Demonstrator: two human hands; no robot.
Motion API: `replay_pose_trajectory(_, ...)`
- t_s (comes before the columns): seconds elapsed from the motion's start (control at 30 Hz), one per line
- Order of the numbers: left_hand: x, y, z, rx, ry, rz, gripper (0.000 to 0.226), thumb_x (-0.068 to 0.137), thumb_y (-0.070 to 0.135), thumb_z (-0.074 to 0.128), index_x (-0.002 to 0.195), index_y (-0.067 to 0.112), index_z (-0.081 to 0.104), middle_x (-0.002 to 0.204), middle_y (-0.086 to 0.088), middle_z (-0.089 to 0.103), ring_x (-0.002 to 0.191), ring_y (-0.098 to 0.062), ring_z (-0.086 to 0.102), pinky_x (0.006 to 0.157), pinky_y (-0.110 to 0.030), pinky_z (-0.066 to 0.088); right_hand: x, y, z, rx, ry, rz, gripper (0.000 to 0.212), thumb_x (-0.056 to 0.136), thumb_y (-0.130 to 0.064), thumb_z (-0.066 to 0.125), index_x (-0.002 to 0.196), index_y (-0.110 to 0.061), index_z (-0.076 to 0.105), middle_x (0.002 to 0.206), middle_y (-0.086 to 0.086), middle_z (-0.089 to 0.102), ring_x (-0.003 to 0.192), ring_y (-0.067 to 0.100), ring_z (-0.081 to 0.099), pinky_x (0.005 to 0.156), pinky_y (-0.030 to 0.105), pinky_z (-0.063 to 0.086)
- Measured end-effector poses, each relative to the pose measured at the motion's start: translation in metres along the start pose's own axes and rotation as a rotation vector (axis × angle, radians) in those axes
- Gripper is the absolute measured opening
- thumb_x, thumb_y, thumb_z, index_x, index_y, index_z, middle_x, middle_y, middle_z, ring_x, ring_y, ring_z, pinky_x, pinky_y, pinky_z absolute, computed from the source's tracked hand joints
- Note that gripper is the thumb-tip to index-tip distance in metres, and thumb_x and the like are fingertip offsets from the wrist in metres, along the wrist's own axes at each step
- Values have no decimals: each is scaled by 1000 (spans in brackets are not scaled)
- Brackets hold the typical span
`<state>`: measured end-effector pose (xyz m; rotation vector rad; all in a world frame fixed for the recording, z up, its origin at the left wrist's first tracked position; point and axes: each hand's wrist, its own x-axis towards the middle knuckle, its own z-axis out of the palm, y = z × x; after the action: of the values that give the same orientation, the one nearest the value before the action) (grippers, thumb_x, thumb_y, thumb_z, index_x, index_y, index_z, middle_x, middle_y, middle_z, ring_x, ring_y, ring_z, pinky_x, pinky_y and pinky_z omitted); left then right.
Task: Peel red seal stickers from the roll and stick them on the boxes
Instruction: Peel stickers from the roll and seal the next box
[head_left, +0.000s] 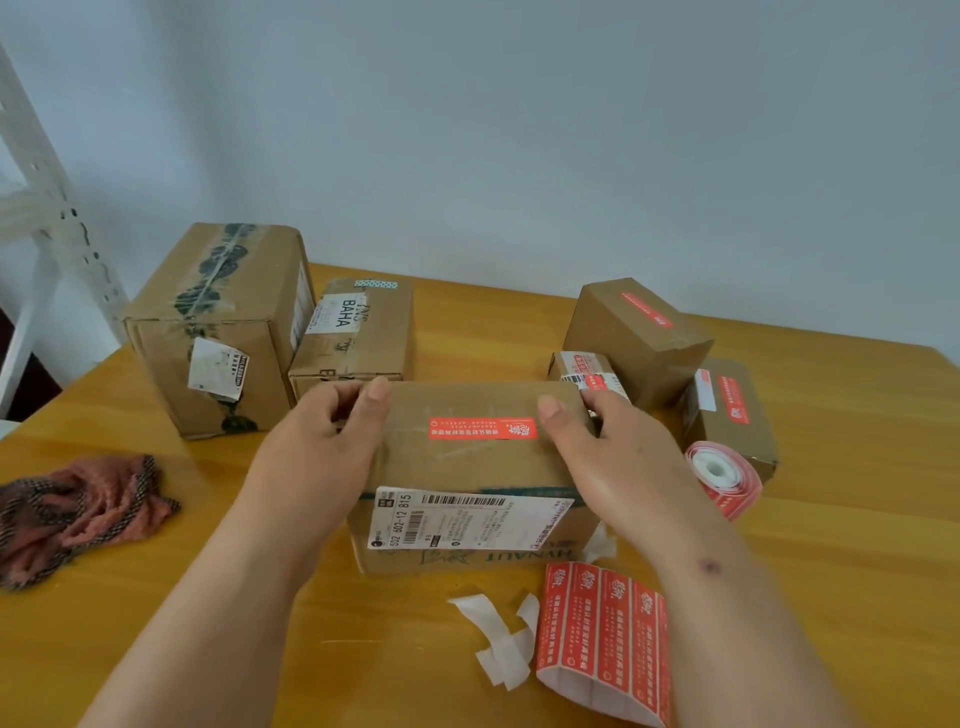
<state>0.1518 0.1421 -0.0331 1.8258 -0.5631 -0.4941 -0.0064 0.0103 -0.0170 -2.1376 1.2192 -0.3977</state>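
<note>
Left hand (332, 431) grips the left end of the middle box (467, 457), thumb on top and fingers curled around the far edge, so the box cannot slide on the table (156, 597). I take this box as the landmark for all places.

Far to the left of the box lies a pink cloth (78, 509), out of the way. Behind the box on the left stand a big box (218, 332) and a labelled box (358, 332); neither shows a red seal, so I judge they wait for theirs.

On top of the middle box, along the tape seam, sits one red sticker (482, 428), flat, probably to seal the seam.

In front of the box lie white backing scraps (504, 639) and a loose strip of stickers (602, 634), near for the next peel.

Right hand (602, 457) holds the right end of the box in the same way. With both hands so, I think the box is ready to be moved aside.

Behind it on the right three sealed boxes (639, 338) are grouped, and the roll (722, 475) stands just beside the right hand.
</note>
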Motion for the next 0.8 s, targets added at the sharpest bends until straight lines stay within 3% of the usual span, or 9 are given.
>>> replay_pose_trajectory(0.07,-3,4,-3,-87,42,33,46,83,64,46,107,28,61,96,4,69,91,-19,65,77,-44,56,-2,-1,-2,83,33,-18,52,90,-64,37,128,-29,45,105,-14,53,97,9,52,79,32,46)
replay_pose_trajectory(0.17,-4,11,-10,-300,188,50,35,95,49,47,88,20,65,91,1,70,87,-16,65,74,-38,55,-7,-3,-13,361,115,19,45,88,-65,40,107,-26,52,94,-14,55,88,5,53,68,29,42)
replay_pose_trajectory(0.27,-4,14,-14,-579,198,23,29,96,34,56,73,17,59,69,4,65,66,-9,64,60,-27,52,-11,-1,-20,547,164,55,44,87,-68,40,101,-29,55,98,-6,62,95,13,59,81,40,49)
replay_pose_trajectory(0.33,-5,12,-15,-557,170,-10,18,94,30,59,81,19,61,65,3,58,54,-6,56,52,-22,49,-14,0,-22,604,199,81,41,88,-65,43,101,-30,57,99,-3,65,98,17,61,85,44,50)
replay_pose_trajectory(0.47,-11,4,-8,-528,112,-59,21,96,31,56,98,16,70,70,-3,49,52,-8,42,61,-26,43,-24,-2,-20,527,201,77,39,94,-57,42,96,-23,61,93,5,63,93,18,60,67,34,44)
replay_pose_trajectory(0.57,-17,7,-5,-532,114,-27,22,96,33,56,91,16,69,65,-2,45,57,-11,37,65,-28,39,-28,0,-13,441,183,47,42,94,-52,43,92,-13,58,94,8,63,92,20,60,78,41,49)
replay_pose_trajectory(0.7,-17,5,-7,-493,187,-7,29,92,46,57,86,19,65,72,2,50,61,-11,41,70,-33,41,-31,8,-6,468,123,64,38,93,-51,45,90,-16,57,93,4,63,90,17,60,78,37,47)
replay_pose_trajectory(0.8,-22,1,-2,-354,248,-28,27,93,45,57,89,18,60,78,4,53,68,-14,44,73,-34,44,-31,16,-3,327,21,22,33,95,-53,41,106,-27,59,104,-12,60,92,3,54,73,26,42)
